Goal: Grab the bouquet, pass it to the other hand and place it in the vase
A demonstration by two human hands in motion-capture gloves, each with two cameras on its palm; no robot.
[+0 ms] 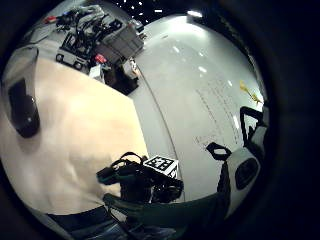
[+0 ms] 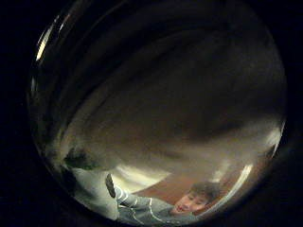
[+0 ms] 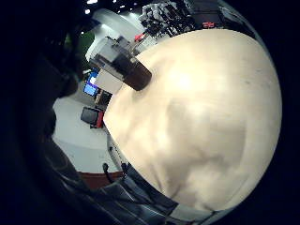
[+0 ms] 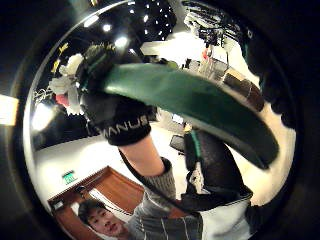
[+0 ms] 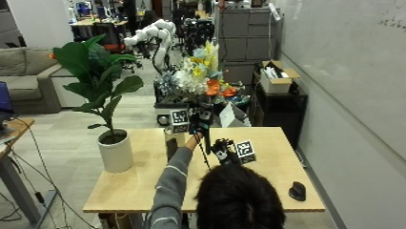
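Now the left hand (image 5: 202,120) is gripping the bouquet (image 5: 193,76) stems aloft above the vase (image 5: 171,143) at its twelve o'clock, needing straight lowering, while whether the right hand (image 5: 223,151) is clenched I cannot tell.

Light wood table (image 5: 266,191) on grey floor (image 5: 60,138), white wall (image 5: 355,71) at 3 o'clock, grey sofa (image 5: 25,78) at 9, potted plant (image 5: 105,95) at 8, grey cabinets (image 5: 244,36) at 12.
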